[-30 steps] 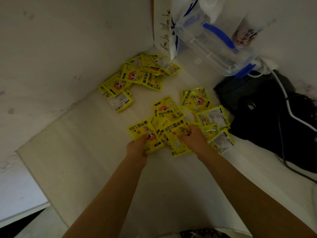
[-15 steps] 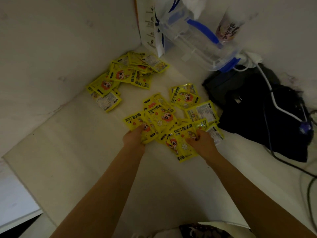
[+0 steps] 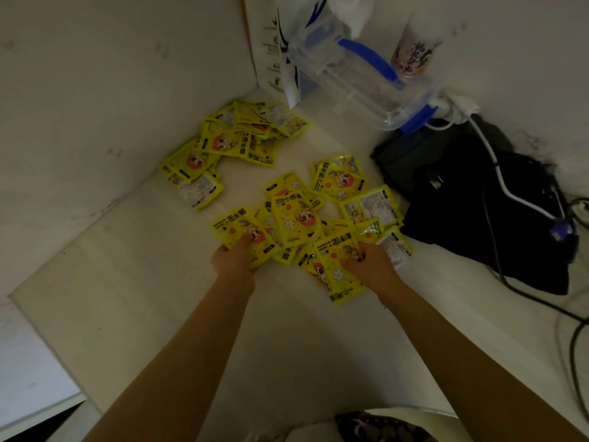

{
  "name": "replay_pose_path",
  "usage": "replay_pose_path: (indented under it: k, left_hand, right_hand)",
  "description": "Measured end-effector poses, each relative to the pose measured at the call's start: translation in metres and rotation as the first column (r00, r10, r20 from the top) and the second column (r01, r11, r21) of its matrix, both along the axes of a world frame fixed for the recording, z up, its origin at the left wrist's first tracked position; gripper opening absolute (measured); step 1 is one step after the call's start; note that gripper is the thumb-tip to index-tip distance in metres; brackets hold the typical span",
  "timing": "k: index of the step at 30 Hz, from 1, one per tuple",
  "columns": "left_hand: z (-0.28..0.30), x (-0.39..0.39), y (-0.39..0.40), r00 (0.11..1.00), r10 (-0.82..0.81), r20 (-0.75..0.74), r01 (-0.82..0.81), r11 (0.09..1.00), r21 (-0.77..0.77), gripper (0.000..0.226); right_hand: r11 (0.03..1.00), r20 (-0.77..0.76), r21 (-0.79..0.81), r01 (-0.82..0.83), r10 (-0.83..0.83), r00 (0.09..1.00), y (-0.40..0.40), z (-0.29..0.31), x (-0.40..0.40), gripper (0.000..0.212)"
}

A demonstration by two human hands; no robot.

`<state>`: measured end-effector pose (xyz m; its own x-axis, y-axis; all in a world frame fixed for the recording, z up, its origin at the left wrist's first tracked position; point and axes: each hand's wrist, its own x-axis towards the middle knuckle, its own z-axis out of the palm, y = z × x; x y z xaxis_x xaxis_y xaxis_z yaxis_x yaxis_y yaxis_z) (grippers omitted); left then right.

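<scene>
Starting at the left of the frame, a white surface (image 3: 127,298) runs up into a corner between pale walls. Against the left wall, upper left of centre, lies the far heap of yellow packets (image 3: 229,148), some face up and some label side up.

Just left of centre, my left hand (image 3: 232,261) pinches the left packet (image 3: 237,229) at its near edge. The thumb lies on the printed face and the other fingers are tucked underneath, out of my sight.

That packet belongs to the near heap of yellow packets (image 3: 298,218), fanned and overlapping in the middle of the frame.

On the heap's right side, my right hand (image 3: 371,266) has its fingers curled down onto the right packet (image 3: 334,248). I cannot tell whether it lifts the packet or only presses it.

At upper right, a clear container (image 3: 360,81) with blue clips leans in the corner, with a printed cup (image 3: 414,52) beside it. Below them a black bag (image 3: 478,218) lies just beside the heap, with a white cable (image 3: 497,173) across it.
</scene>
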<state>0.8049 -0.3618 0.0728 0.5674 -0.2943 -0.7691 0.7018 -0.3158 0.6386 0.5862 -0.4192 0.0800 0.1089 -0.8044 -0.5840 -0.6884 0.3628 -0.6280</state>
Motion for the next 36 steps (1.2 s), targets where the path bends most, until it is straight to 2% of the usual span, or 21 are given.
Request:
replay_pose_path:
  k: [3,6,10,13,15,17,21,24,25,29,31,34,36]
  left_hand:
    - [0.007,-0.003,-0.003,0.998,-0.056,-0.006,0.055,0.995,-0.079,0.015]
    - [0.013,-0.01,-0.008,0.986,-0.167,-0.016,0.163,0.977,-0.135,0.019]
    - [0.016,-0.025,-0.018,0.971,-0.239,-0.021,0.236,0.967,-0.101,0.022]
    - [0.012,-0.035,-0.024,0.961,-0.278,-0.003,0.277,0.958,-0.076,0.027]
    - [0.01,-0.041,-0.029,0.951,-0.308,0.022,0.309,0.949,-0.054,0.021]
    - [0.01,-0.048,-0.036,0.948,-0.315,0.049,0.316,0.949,-0.003,0.013]
    - [0.008,-0.056,-0.045,0.952,-0.288,0.102,0.283,0.957,0.064,0.018]
    - [0.006,-0.057,-0.048,0.953,-0.269,0.138,0.258,0.962,0.093,0.017]
    - [0.005,-0.056,-0.048,0.954,-0.26,0.147,0.248,0.964,0.094,0.016]
    - [0.003,-0.05,-0.039,0.959,-0.245,0.143,0.237,0.969,0.068,0.018]
    - [0.0,-0.043,-0.031,0.963,-0.244,0.118,0.242,0.97,0.026,0.018]
    - [0.001,-0.03,-0.016,0.968,-0.239,0.079,0.242,0.97,-0.031,0.017]
    - [0.002,-0.021,-0.006,0.967,-0.248,0.049,0.251,0.966,-0.067,0.015]
  right_hand:
    - [0.998,0.071,0.056,0.03,-0.034,0.997,0.0,0.002,-0.001,0.024]
    - [0.994,0.125,0.088,0.065,-0.076,0.989,0.0,0.002,-0.002,0.034]
    - [0.991,0.153,0.099,0.089,-0.104,0.983,0.0,0.004,-0.004,0.034]
    - [0.992,0.168,0.113,0.063,-0.081,0.982,0.0,0.002,-0.009,0.012]
    - [0.992,0.173,0.114,0.057,-0.076,0.982,-0.001,-0.001,-0.013,0.025]
    - [0.991,0.177,0.115,0.064,-0.084,0.981,0.0,-0.001,-0.015,0.024]
    - [0.989,0.157,0.123,0.081,-0.1,0.983,0.0,-0.003,-0.018,0.027]
    - [0.989,0.184,0.126,0.08,-0.103,0.978,0.0,-0.004,-0.021,0.016]
    - [0.989,0.192,0.128,0.08,-0.104,0.976,0.0,-0.004,-0.022,0.022]
    - [0.986,0.209,0.142,0.085,-0.114,0.971,0.001,-0.001,-0.026,0.03]
    - [0.986,0.194,0.138,0.09,-0.116,0.974,0.001,0.0,-0.029,0.023]
    - [0.984,0.19,0.128,0.123,-0.146,0.971,0.0,0.003,-0.034,0.038]
    - [0.98,0.222,0.135,0.143,-0.171,0.96,0.001,0.004,-0.037,0.034]
